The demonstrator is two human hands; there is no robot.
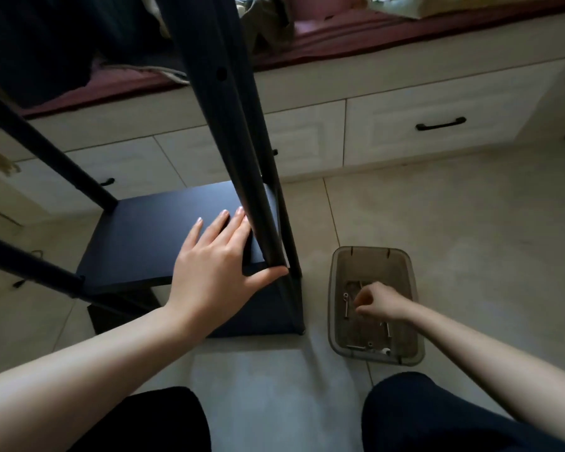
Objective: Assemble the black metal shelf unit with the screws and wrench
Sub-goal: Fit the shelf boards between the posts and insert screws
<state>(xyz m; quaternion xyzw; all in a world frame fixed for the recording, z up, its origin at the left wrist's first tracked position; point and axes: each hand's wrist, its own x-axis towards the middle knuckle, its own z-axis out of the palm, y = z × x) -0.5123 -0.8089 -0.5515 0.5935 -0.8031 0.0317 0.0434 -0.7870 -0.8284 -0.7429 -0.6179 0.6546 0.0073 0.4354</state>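
We've got dim, soft indoor light here, murky shadows up top, wide-angle bending at the edges, slight blur overall.

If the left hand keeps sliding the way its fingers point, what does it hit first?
Probably the black upright post: the left hand lies flat on the shelf panel, fingertips already beside it. Depth is unclear, so contact may already exist.

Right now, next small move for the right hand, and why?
Probably pinch one screw and lift it out. The right hand is curled inside the bin over loose screws; whether it holds one is unclear. The left hand rests flat on the shelf board.
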